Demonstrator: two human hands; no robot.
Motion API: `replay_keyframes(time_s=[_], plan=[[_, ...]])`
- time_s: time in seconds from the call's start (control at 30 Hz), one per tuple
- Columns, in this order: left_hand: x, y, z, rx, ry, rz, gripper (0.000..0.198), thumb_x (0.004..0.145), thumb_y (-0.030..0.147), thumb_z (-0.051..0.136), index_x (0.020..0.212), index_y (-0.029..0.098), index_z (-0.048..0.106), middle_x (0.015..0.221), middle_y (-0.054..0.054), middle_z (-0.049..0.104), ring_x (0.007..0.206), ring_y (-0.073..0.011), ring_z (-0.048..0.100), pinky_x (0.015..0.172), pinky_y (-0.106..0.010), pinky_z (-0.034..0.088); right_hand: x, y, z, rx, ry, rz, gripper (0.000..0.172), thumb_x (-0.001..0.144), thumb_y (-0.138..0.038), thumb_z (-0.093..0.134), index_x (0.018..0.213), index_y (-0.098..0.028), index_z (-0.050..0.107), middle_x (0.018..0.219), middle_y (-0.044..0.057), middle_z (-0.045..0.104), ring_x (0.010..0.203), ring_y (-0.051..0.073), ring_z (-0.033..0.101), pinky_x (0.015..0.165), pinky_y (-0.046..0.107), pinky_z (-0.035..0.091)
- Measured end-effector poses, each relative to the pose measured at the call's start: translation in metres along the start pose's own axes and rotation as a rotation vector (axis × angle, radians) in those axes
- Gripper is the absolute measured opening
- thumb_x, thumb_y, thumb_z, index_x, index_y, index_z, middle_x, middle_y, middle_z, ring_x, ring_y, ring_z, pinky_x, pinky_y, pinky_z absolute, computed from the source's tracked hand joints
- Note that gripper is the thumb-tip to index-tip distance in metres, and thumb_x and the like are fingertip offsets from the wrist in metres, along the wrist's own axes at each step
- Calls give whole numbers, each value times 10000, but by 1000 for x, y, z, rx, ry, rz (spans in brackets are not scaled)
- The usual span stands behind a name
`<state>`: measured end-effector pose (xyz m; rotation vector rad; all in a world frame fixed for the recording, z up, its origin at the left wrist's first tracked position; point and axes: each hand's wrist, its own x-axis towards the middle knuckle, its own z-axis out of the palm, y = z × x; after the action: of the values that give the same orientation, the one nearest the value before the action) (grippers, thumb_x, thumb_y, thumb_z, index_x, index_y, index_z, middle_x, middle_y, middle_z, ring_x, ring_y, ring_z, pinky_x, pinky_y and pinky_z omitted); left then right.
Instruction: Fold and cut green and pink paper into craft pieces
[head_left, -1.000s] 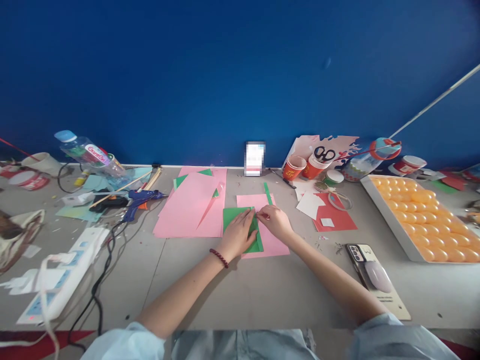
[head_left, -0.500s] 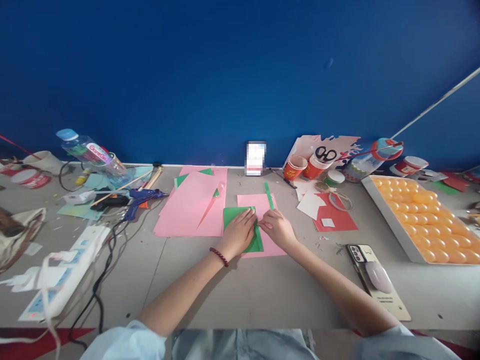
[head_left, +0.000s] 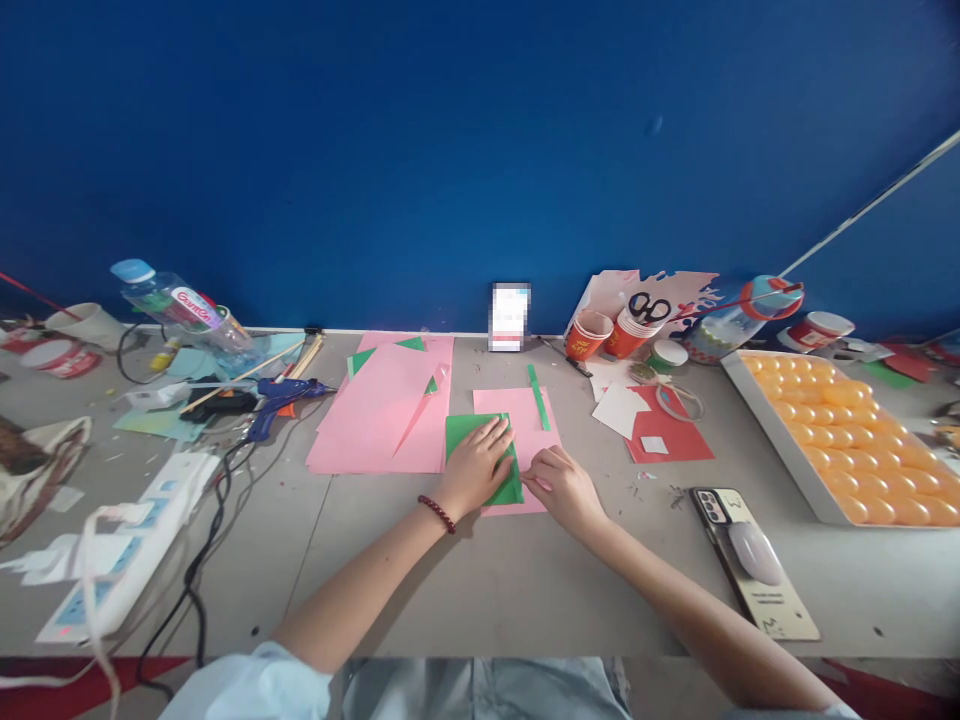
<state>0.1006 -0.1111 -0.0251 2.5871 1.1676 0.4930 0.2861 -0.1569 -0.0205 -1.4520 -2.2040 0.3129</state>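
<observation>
My left hand lies flat, fingers stretched out, on a green sheet of paper. The green sheet rests over a smaller pink sheet. At the green sheet's lower right edge, my right hand has its thumb and index finger pressed together; anything between those fingertips is too small to make out. A narrow green strip lies on the pink sheet above my right hand.
Large pink sheets and a blue glue gun are to the left. A power strip, paper cups, a phone and a tray of orange balls also lie around.
My right hand has slid down along the green sheet's right edge, and a raised flap there now lies narrower. More of the green strip shows. My left hand stays in place.
</observation>
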Motion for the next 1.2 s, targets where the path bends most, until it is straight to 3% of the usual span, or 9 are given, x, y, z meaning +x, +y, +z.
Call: replay_keyframes(time_s=[0.33,0.5,0.67,0.93,1.2], plan=[[0,-1,-1,-19,-29,-13,518,899,391,461,1368,175,413,1468,-85,383,1386,-227,287,1121,-414,298,-23,-15,-7,23,-54,2,193,845,-133,558,708,-230,655,727,30,606,759,176,539,636,270,436],[-1,0,-3,-21,-53,-9,579,889,450,471,1393,181,375,1487,-83,350,1396,-232,261,1128,-414,282,-26,-15,-15,160,-93,31,168,836,-148,566,708,-230,640,773,30,634,770,173,566,659,275,465],[-4,-1,-2,-56,-50,-18,717,864,471,513,1461,216,210,1507,-74,312,1406,-230,234,1128,-420,275,-1,2,-24,228,3,84,141,856,-237,569,732,-221,632,786,40,656,774,179,593,711,300,471],[0,-5,-3,-69,-60,-59,810,808,541,563,1461,227,202,1491,-77,340,1403,-270,230,1103,-457,294,61,26,-6,132,6,141,128,835,-232,579,716,-207,618,758,24,646,747,169,567,665,270,424],[-1,-8,0,-109,-33,-93,940,764,611,582,1481,224,113,1501,-106,307,1392,-289,252,1085,-460,311,75,28,6,35,-21,185,110,829,-202,576,737,-219,633,805,7,656,739,150,579,580,235,360]])
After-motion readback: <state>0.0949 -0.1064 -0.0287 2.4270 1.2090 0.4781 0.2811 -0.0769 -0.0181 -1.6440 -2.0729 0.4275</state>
